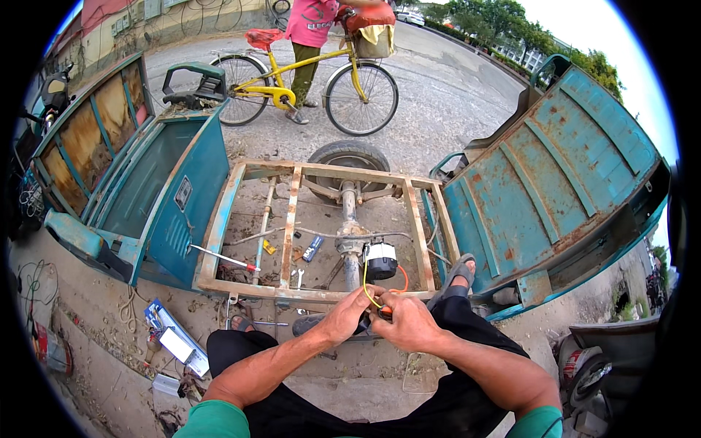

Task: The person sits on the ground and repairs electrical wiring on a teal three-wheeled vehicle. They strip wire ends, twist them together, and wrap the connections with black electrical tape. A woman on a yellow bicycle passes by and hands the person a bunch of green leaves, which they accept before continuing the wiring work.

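My left hand is closed, its fingers pinched at the end of a yellow wire. Close beside it, my right hand grips a small orange-and-black tool, mostly hidden by the fingers, so its exact kind does not show. The yellow wire and an orange wire run up to a black-and-white motor by the axle. Both hands meet just in front of the near rail of a rusty metal frame.
A teal cab part stands left and a rusty teal cargo bed tilts right. A wheel lies beyond. Inside the frame are a wrench, a blue box and a screwdriver. Behind, a person holds a yellow bicycle.
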`<state>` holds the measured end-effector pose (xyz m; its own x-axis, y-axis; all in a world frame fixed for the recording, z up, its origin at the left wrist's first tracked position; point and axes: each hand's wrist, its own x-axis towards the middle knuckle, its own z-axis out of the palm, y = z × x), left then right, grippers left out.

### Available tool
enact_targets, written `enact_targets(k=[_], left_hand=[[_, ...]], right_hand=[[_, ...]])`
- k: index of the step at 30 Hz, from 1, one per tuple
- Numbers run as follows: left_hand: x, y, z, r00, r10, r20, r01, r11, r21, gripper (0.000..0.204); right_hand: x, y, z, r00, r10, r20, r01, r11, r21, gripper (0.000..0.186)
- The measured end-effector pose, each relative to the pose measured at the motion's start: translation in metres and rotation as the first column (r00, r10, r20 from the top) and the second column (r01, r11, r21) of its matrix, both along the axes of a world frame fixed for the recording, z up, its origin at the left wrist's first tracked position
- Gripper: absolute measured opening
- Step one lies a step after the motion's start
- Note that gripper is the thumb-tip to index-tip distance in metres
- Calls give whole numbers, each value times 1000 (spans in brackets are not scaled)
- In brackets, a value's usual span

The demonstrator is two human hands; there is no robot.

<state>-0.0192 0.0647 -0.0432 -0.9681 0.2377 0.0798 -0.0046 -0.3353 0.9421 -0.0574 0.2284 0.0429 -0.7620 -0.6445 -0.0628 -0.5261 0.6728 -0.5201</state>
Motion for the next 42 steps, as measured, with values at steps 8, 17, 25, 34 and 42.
enact_targets(k=[8, 17, 25, 34, 42], left_hand=[[3, -11, 1, 1000, -18, 19, 18, 999, -35, 66], [8, -11, -3, 993, 62, -98, -84, 968, -238, 72], [12, -9, 7, 987, 83, -138, -122, 947, -298, 72], [12, -8, 3, 993, 91, -77, -105, 973, -204, 64], [7, -14, -3, 992, 111, -58, -114, 992, -49, 66]], right_hand=[[-3, 2, 5, 971, -59, 234, 70, 997, -42, 46], [5, -2, 2, 981, -57, 186, 72, 995, -72, 37], [11, -5, 8, 984, -92, 150, 100, 994, -47, 35], [11, -1, 0, 1000, -6, -27, 7, 1000, 15, 40], [4, 0, 16, 989, -81, 120, 81, 997, 8, 43]])
